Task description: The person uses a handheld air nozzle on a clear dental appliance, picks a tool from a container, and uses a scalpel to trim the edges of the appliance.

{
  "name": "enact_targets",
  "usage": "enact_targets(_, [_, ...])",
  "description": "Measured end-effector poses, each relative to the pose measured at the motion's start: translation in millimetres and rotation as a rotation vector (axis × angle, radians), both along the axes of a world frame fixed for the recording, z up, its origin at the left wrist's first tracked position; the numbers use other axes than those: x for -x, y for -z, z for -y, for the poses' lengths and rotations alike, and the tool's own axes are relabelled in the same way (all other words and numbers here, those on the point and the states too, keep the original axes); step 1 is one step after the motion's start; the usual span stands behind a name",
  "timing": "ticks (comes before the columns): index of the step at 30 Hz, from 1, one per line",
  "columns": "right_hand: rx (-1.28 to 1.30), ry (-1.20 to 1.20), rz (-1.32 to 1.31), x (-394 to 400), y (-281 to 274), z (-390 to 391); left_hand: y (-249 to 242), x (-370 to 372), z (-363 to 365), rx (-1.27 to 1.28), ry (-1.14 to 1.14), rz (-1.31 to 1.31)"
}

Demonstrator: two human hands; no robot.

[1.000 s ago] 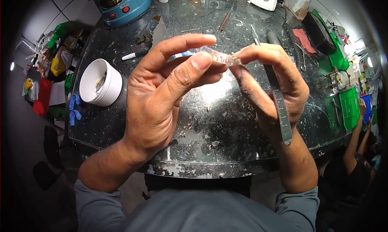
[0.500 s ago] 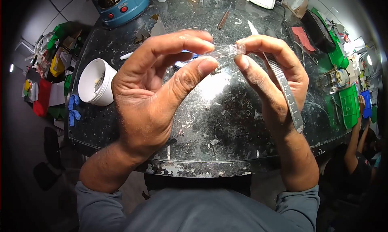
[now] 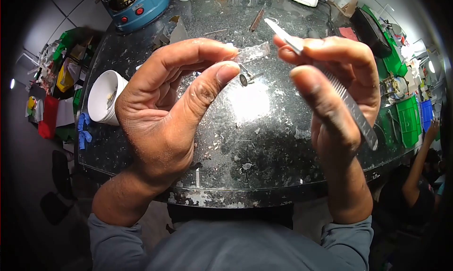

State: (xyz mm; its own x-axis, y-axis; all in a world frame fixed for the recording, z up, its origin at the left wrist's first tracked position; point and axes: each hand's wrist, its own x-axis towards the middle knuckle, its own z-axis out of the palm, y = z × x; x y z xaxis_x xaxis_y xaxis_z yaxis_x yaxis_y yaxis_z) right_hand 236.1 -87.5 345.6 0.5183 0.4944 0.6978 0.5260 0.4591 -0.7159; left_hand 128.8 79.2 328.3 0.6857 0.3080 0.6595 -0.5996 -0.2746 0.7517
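Note:
A clear plastic dental aligner (image 3: 255, 52) with tooth-shaped bumps is pinched between the thumb and forefinger of my left hand (image 3: 165, 110). Its far end points right, free in the air. My right hand (image 3: 337, 91) is closed around a scalpel (image 3: 353, 105) with a ridged metal handle bearing ruler marks. The pointed blade aims up and left, past my fingertips and a little apart from the aligner. Below the aligner, a small dark disc on a shank (image 3: 243, 80) lies on the bench.
The black speckled bench (image 3: 264, 153) carries scattered flakes. A white tub (image 3: 114, 111) and blue scraps (image 3: 85, 135) are on the left, with a blue machine (image 3: 155, 9) behind. A brown-handled tool (image 3: 257, 20) lies at the back. Green bins (image 3: 408, 122) and another person's arm (image 3: 420, 169) are at right.
My right fingers have let go of the aligner's right end and moved right. The scalpel has swung, its blade now nearer the fingertips. My left hand has shifted slightly left with the aligner.

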Motion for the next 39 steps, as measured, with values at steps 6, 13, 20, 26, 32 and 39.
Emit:
enact_targets(6, [0.031,0.024,0.199,1.2,1.3,0.2,-1.0,0.2,0.3,-0.003,-0.012,-0.002])
enact_targets(13, [0.065,0.016,0.270,-0.9,1.9,0.0,0.7,-0.5,-3.2,-0.068,-0.030,0.031])
enact_targets(20, [0.052,-0.018,0.255,-2.2,4.1,-0.8,3.0,-1.8,-7.2,-0.105,-0.026,0.063])
enact_targets(26, [0.034,-0.038,0.243,-3.1,6.4,-2.7,4.4,-3.4,-10.2,-0.153,-0.033,0.094])
enact_targets(32, [0.027,-0.073,0.321,-9.1,6.2,-3.3,4.1,-3.1,-9.5,-0.143,-0.032,0.084])
enact_targets(39, [0.041,-0.050,0.248,-3.2,4.7,-2.1,4.4,-3.4,-9.3,-0.140,-0.026,0.091])
